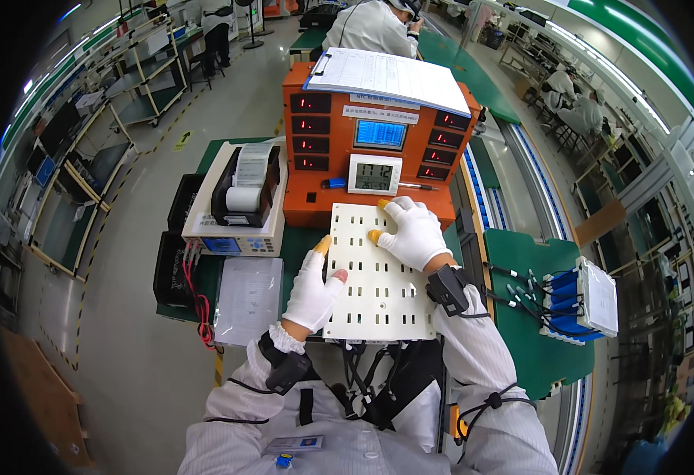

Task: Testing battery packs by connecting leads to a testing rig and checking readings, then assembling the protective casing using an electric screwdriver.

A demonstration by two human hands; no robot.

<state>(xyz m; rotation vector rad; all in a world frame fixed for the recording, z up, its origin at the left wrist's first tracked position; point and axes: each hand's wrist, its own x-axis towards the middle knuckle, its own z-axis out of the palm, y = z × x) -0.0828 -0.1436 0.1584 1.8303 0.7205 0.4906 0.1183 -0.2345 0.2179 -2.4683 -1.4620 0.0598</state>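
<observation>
A white slotted panel (pixel 386 294) lies in front of me, with small dark openings in rows. My left hand (pixel 314 294), in a white glove with a yellow fingertip, rests at the panel's left edge; its thumb and forefinger are spread apart, the thumb tip bare. My right hand (pixel 412 236), gloved the same way, lies over the panel's upper right part with thumb and forefinger apart. Neither hand grips anything visible. Black leads (pixel 355 360) hang from the panel's near edge.
Behind the panel stands an orange tester (pixel 307 186) bearing a clipboard (pixel 390 75) and a digital clock (pixel 374 174). Left are a label printer (pixel 242 198) on a meter (pixel 235 245), red leads (pixel 202 309) and black bins (pixel 174 269). Right, a blue battery pack (pixel 565 299) with black cables sits on a green board (pixel 513 348).
</observation>
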